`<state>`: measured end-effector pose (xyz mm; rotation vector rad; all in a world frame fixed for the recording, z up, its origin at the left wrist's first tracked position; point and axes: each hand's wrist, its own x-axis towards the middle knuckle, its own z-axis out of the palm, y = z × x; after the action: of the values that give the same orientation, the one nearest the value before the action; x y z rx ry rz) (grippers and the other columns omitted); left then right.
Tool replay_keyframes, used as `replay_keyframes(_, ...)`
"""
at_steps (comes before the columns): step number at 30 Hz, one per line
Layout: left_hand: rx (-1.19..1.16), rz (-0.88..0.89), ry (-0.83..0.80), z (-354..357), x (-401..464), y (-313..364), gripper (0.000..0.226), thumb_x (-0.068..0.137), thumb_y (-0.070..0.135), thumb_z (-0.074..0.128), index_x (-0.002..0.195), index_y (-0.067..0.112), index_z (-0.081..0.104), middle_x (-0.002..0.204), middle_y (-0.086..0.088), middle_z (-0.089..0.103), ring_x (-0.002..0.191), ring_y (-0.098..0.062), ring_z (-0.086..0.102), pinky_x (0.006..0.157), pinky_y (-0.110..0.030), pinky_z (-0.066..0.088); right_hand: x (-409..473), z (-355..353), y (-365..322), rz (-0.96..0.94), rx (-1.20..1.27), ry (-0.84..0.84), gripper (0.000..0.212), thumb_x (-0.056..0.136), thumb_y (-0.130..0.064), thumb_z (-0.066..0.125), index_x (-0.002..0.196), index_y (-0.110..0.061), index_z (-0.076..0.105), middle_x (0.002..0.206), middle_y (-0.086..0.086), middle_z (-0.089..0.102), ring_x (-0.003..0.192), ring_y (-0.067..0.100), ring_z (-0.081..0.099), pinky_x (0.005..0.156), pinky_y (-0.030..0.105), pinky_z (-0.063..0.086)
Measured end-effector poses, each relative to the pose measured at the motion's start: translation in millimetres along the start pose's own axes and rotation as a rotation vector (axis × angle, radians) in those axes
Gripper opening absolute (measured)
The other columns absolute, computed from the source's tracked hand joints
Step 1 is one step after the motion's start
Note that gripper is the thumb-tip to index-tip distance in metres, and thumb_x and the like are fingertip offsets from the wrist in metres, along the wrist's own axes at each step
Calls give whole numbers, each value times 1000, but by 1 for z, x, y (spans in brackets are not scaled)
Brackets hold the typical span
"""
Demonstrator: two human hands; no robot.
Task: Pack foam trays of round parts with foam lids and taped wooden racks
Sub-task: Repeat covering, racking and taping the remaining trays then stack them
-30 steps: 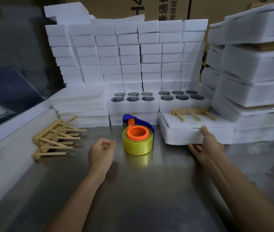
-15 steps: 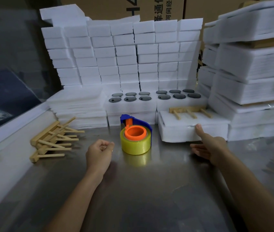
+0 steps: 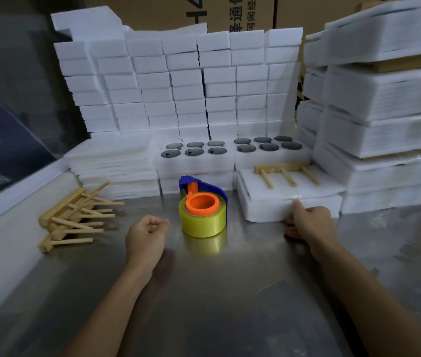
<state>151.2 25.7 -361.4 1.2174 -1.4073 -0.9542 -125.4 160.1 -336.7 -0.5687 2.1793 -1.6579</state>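
White foam dominates the work area. The packed unit [image 3: 289, 199], a lidded foam tray with a wooden rack [image 3: 285, 172] taped across its top, lies directly ahead of the right hand [image 3: 308, 222] on the steel table [image 3: 217, 292].

Change of state: half a second earlier the right hand was spread and clear of the foam; it has returned to the near edge of the unit. The thumb now lies against the front face and the fingers sit low at the bottom edge, apparently tucked under it; whether they actually grip cannot be confirmed. The unit itself has not shifted.

The left hand [image 3: 147, 234] remains a closed fist holding nothing, resting on the table just left of the tape dispenser [image 3: 203, 211], which stands between the two hands.

Supply positions: spare wooden racks [image 3: 75, 217] lie piled well to the left of the left hand. Two open foam trays of round parts [image 3: 230, 150] sit beyond the dispenser, uncovered.

Assessment: the regrasp suggests this unit is finished and ready to be lifted or slid toward the completed stack [image 3: 384, 112] beyond the right hand. The uncovered trays indicate further cycles remain.
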Motion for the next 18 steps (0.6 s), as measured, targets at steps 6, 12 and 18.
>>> replay_keyframes(6,-14,-9,9,-2,-5,9,41,86,-14,42,109,16,57,98,7,69,62,-15,68,39,-22,41,-9,9,3,-221,-75,26,42,94,-28,51,62,-6,68,56,1,69,49,14,66,55,34,57)
replay_keyframes(12,-73,19,16,0,-5,10,23,98,-1,46,91,19,54,98,11,71,62,-13,71,35,-17,38,-18,29,-20,-486,-38,17,45,95,-30,51,59,-7,66,54,-6,67,49,0,63,57,29,52)
replay_keyframes(18,-135,6,71,3,-3,7,34,97,-3,47,74,17,64,91,14,72,56,-14,70,35,-16,38,-11,72,-71,-682,-179,-78,39,94,-35,53,69,-7,64,62,6,63,63,23,61,62,39,52)
